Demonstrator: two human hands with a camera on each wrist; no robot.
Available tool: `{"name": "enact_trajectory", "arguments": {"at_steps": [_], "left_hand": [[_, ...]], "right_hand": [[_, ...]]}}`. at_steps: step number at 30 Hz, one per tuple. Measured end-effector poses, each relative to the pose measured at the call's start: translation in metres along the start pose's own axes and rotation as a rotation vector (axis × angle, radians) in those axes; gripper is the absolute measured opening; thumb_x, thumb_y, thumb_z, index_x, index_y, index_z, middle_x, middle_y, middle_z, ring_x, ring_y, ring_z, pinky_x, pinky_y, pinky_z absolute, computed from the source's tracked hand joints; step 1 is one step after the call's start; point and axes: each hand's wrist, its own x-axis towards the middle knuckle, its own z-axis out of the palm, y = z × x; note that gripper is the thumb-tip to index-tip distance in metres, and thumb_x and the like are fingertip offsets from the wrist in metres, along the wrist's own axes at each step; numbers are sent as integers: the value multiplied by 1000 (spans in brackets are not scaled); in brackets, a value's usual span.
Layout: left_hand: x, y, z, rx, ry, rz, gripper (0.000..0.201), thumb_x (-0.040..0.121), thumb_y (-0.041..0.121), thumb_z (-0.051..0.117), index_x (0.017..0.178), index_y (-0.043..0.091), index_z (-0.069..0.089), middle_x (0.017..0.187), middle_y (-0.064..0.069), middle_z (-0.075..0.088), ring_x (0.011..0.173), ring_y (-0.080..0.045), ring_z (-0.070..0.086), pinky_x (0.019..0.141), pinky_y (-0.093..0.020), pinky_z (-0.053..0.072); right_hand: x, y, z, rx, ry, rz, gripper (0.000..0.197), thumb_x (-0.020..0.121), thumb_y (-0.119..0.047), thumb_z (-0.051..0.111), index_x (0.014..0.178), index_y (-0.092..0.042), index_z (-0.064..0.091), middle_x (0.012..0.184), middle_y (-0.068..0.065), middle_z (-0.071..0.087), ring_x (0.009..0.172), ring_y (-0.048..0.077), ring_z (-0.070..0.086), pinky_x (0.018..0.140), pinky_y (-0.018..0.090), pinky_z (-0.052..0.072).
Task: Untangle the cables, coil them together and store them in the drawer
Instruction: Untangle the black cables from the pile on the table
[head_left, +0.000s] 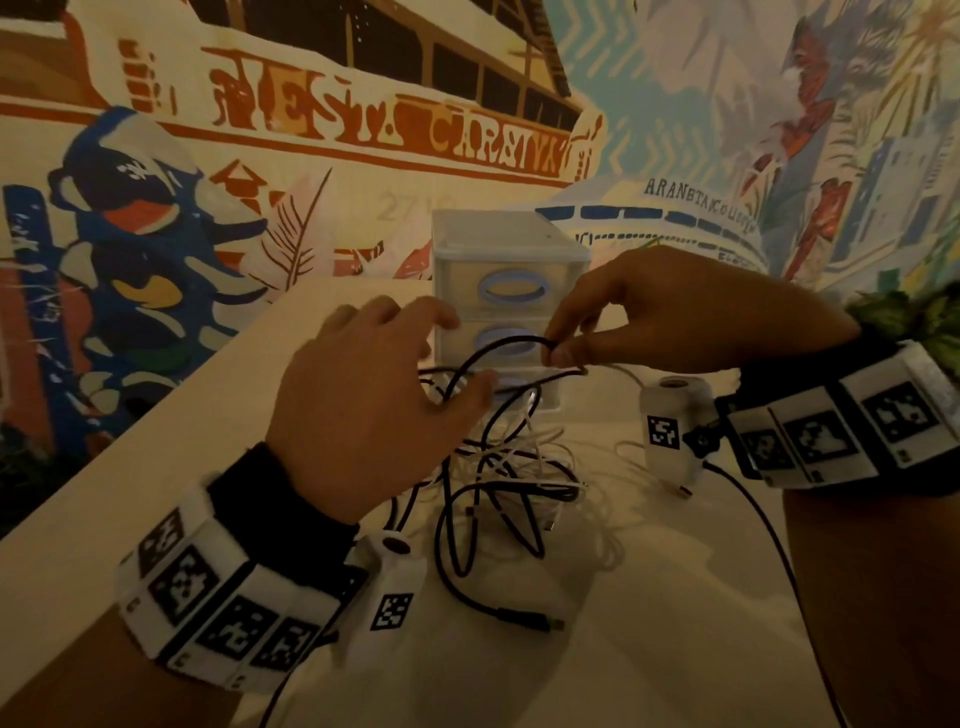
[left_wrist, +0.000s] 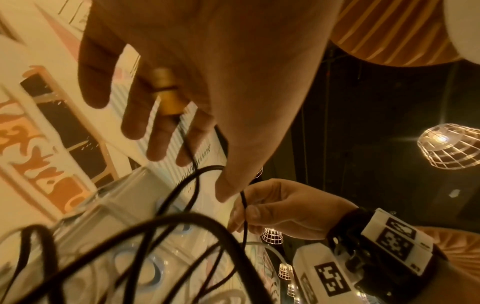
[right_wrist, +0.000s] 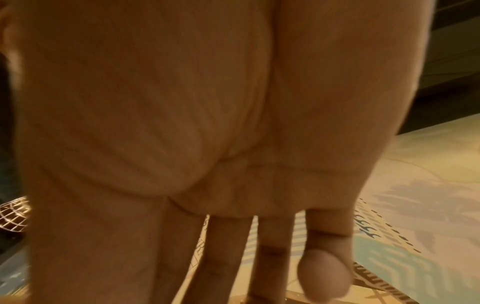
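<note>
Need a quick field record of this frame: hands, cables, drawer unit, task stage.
left hand: fingers spread over the cable pile, black loops passing by the fingers; no clear grip
right hand: pinches a black cable, lifted above the table
cable tangle: black and white cables knotted together on the table
loose end: black plug lying near the front
drawer unit: behind the tangle, visible drawers closed
task stage: untangling; nothing coiled or stored

Tangled cables (head_left: 498, 483) are heaped on the table (head_left: 649, 649), directly before the drawer unit (head_left: 511, 244) at its rear.
</note>
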Motion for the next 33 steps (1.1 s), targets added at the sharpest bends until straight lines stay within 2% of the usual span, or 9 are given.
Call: {"name": "enact_trajectory", "arguments": {"at_steps": [2,4,9,14,17,20,25,30,33], "left_hand": [[1,-1,-3,42,28,-9,73,78,82,40,136,37,45,117,3,60,107,-23,55,84,-45,52],[3,-1,-5,27,-3,60,67,85,77,37,139,38,46,121,4,61,109,-23,55,87,-46,50],[1,2,-8,17,30,183,35,98,50,40,112,39,69,81,9,70,73,-23,53,70,-45,48],[6,-6,-18,-137,160,49,39,99,52,37,106,36,72,83,16,72,73,-9,62,70,-38,54],[6,-11,-20,-116,132,11,40,96,52,37,99,35,72,81,15,71,72,-8,63,69,-36,54],[5,-9,-16,0,93,8,36,93,49,40,114,37,66,94,11,71,84,-17,61,74,-41,52],[2,5,-16,16,22,155,60,91,48,46,148,32,37,128,5,59,110,-25,54,89,-48,47],[3,6,-18,-46,136,199,40,100,52,39,127,34,62,95,11,72,76,-19,56,77,-43,49],[5,3,-23,-160,253,159,30,105,42,42,118,31,67,81,19,67,66,-3,55,67,-16,44]], "right_hand": [[1,-2,0,10,14,-29,15,89,-49,67,100,-44,76,87,-27,72,88,-11,64,76,15,41],[2,-6,2,25,6,-68,15,93,-45,65,104,-41,74,88,-26,73,85,-12,64,71,8,40],[6,-14,9,104,-59,-104,15,96,-42,62,101,-33,73,87,-18,75,82,-3,67,68,4,42],[9,13,13,100,-171,22,23,100,-41,55,97,-31,75,89,-16,76,87,0,69,88,25,52],[6,29,13,211,-131,66,36,93,-52,52,96,-25,76,89,-10,77,84,3,70,81,17,50],[2,27,9,233,-48,53,39,90,-55,50,94,-25,76,85,-11,77,81,2,70,76,9,48],[5,3,6,169,43,-55,27,98,-46,52,96,-33,76,78,-10,73,72,5,68,77,19,53],[9,-10,9,175,10,-126,28,98,-47,53,95,-31,76,77,-10,72,69,10,67,70,20,51],[12,5,16,173,-35,-67,31,97,-52,52,93,-31,75,83,-12,73,72,7,68,75,21,54]]}}
